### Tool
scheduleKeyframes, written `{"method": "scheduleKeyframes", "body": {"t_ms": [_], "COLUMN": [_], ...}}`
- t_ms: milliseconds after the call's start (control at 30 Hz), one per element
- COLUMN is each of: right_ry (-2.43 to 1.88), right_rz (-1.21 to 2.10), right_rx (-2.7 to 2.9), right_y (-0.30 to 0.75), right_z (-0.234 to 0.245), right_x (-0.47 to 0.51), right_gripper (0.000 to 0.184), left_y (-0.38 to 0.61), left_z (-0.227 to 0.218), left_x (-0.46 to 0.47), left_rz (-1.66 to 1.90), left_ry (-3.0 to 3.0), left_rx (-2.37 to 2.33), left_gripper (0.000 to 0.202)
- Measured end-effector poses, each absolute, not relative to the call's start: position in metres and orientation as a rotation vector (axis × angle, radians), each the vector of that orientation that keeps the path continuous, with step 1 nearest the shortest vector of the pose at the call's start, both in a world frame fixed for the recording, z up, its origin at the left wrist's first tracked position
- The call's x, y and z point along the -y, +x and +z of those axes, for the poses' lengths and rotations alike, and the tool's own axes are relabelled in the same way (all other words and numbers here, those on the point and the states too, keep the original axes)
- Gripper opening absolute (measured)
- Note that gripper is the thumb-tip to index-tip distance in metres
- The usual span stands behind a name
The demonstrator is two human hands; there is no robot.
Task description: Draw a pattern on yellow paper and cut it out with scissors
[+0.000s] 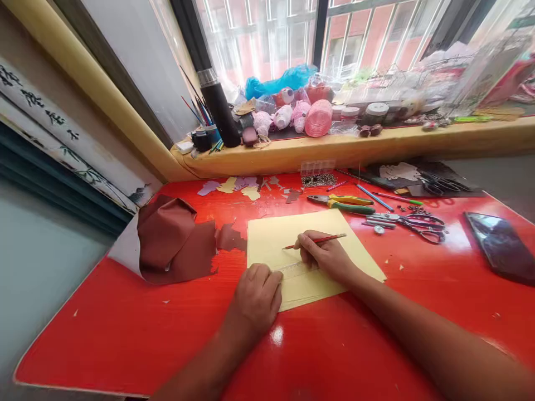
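Observation:
A sheet of pale yellow paper point(284, 234) lies on the red table, with more sheets apparently under it. My right hand point(321, 256) is closed around a red pencil point(330, 238), whose tip points left just over the paper. Across the sheet, below the pencil, runs a clear ruler point(292, 269), partly covered by both hands. My left hand point(259, 295) rests at the paper's left edge, fingers curled and pressing down on the ruler's left end. The fingertips of that hand are partly hidden.
Brown leather point(178, 242) lies left of the paper. Behind and right are pliers point(343, 203), scissors point(418, 221), a bead box point(318, 174) and a phone point(499, 245). Cut scraps point(228, 185) lie at the back. The windowsill point(271, 159) holds jars, yarn figures and a black bottle point(219, 108).

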State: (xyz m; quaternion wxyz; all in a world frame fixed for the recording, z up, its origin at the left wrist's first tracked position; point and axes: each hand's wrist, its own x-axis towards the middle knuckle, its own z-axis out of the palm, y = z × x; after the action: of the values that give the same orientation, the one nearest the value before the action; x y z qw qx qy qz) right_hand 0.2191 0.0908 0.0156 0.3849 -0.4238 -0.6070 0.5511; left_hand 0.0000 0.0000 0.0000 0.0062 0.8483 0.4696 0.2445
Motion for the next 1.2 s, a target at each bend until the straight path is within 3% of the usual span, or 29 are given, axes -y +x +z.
{"method": "scheduleKeyframes", "body": {"t_ms": [1200], "right_ry": [-1.12], "right_rz": [1.367], "right_rx": [1.642], "right_y": [0.2181], "right_z": [0.0219], "right_x": [-0.0873], "right_gripper": [0.034], "left_y": [0.0009], "left_z": [0.0011], "left_x": [-0.0017], "left_rz": [0.763], "left_ry": [2.654], "left_rx": [-1.491], "left_gripper": [0.017]}}
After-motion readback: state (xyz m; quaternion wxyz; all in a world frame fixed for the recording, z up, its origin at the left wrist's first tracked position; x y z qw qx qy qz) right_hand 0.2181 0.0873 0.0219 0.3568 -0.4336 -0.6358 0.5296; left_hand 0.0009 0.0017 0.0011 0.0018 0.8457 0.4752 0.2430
